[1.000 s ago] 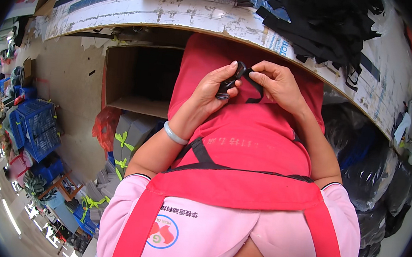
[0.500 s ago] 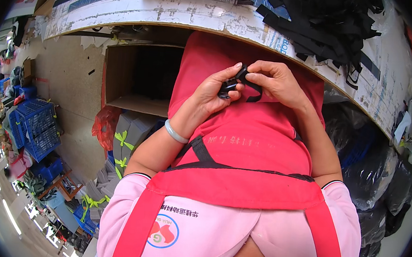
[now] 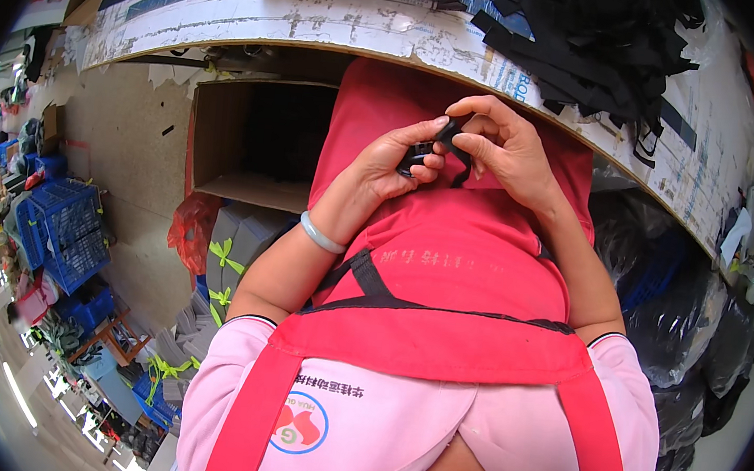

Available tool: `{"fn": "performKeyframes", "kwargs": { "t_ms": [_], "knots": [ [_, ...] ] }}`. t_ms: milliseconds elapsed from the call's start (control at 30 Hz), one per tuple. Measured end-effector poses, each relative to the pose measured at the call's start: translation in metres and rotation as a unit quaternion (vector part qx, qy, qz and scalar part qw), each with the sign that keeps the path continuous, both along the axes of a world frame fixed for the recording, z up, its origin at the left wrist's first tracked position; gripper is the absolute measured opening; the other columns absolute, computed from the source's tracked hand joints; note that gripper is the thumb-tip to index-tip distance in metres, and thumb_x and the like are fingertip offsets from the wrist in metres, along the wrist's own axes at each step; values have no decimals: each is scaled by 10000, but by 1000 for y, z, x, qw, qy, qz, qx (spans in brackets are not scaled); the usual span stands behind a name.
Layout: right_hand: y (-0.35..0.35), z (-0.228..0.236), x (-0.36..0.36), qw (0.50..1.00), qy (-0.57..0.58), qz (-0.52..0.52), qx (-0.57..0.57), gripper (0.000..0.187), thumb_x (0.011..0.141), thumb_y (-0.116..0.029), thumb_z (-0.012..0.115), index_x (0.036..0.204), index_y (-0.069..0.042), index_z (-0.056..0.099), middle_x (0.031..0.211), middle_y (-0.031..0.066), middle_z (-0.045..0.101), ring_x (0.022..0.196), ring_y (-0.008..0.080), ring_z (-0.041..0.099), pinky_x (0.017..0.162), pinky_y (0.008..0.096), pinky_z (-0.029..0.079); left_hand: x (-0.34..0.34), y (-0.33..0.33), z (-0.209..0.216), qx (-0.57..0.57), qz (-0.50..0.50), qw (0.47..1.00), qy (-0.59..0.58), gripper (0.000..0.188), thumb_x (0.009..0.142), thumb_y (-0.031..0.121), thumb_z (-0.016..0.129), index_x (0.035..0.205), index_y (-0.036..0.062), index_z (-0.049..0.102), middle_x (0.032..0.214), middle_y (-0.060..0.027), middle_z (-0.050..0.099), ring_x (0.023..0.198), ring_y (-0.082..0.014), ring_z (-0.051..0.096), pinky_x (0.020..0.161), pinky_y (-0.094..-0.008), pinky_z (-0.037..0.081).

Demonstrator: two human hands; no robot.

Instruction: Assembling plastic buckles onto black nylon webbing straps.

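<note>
Above my lap, in front of the red apron (image 3: 465, 252), both hands are close together. My left hand (image 3: 382, 160) is closed around black plastic pieces (image 3: 417, 156) that look like buckles, their exact shape partly hidden by the fingers. Between its thumb and forefinger a small black piece (image 3: 448, 132) sticks out. A short black webbing strap (image 3: 462, 175) hangs from that piece. My right hand (image 3: 516, 158) pinches at the strap's upper part with thumb and curled fingers; its forefinger arches over toward my left thumb.
A worn white-topped table (image 3: 341, 30) curves across the front, bearing a heap of black straps (image 3: 600, 49) at the right. Under it, to the left, an open cardboard box (image 3: 210, 140) lies on its side. Dark plastic bags (image 3: 670, 324) fill the right side; blue crates (image 3: 68, 235) stand far left.
My right hand has shifted slightly, its forefinger raised and reaching toward the left thumb. The strap's tail now hangs closer in, more hidden by the right fingers.
</note>
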State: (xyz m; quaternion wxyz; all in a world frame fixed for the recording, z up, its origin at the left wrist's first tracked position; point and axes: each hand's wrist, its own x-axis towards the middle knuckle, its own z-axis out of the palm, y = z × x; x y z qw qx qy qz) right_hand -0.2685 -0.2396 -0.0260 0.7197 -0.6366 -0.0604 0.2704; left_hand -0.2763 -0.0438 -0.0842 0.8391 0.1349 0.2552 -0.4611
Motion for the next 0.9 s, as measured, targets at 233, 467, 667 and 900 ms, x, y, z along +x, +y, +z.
{"fn": "performKeyframes", "kwargs": {
  "t_ms": [233,467,667,900],
  "knots": [
    [-1,-11,4,999,20,-3,-38,233,918,-119,617,1129,-28,574,778,31,636,593,54,539,532,184,449,-9,-7,-6,107,18,990,-86,188,949,210,581,948,23,571,750,-56,578,568,-118,546,417,-206,427],
    [-1,-20,3,994,-53,-45,-79,117,900,-82,636,980,1,650,856,41,627,617,65,559,573,197,486,-6,-13,6,219,91,957,-168,216,940,172,605,1046,-16,626,726,-71,630,512,-130,575,451,-223,475],
    [3,23,-2,990,-68,-122,-3,97,913,-49,612,988,0,649,848,31,640,614,56,578,567,197,495,5,-14,26,349,129,877,-304,206,942,152,601,1026,-31,644,835,-96,673,493,-124,589,426,-214,475],
    [2,-1,1,991,61,-102,-68,127,899,-126,658,873,-8,616,723,21,621,525,42,538,472,182,456,2,-20,26,421,138,810,-384,151,900,95,651,987,-28,660,847,-39,619,504,-84,564,417,-199,442]
  ]
}}
